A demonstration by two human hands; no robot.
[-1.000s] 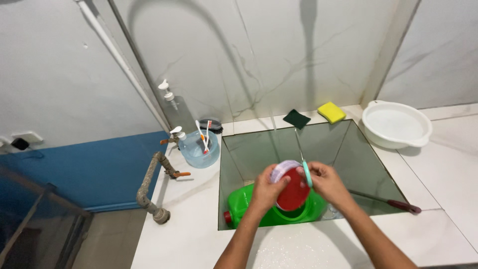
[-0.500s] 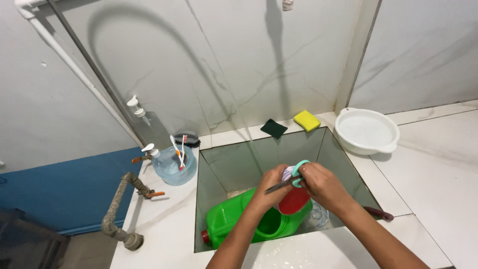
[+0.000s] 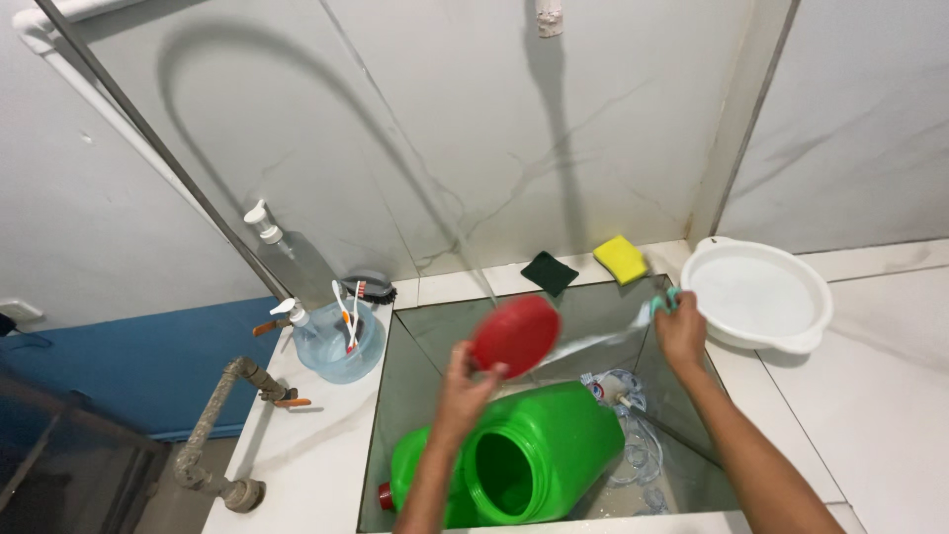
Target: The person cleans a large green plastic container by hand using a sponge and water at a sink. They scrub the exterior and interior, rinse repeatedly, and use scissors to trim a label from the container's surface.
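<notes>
The left hand [image 3: 463, 388] pinches the red lid [image 3: 515, 335] at its lower edge, above the green jug [image 3: 524, 460] lying in the sink [image 3: 407, 346]. The right hand [image 3: 682, 331] is closed around a teal-handled tool [image 3: 664, 301], just beside the white basin [image 3: 757, 294].

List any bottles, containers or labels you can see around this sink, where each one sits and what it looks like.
Green plastic jug: on its side in the sink, wide mouth open.
Red lid: round, held up by the left hand.
Clear pump bottle: tall, white pump, against the wall.
Blue tub: counter left of the sink, holding toothbrushes.
White basin: round, right counter.
No readable labels, signs or screens.
</notes>
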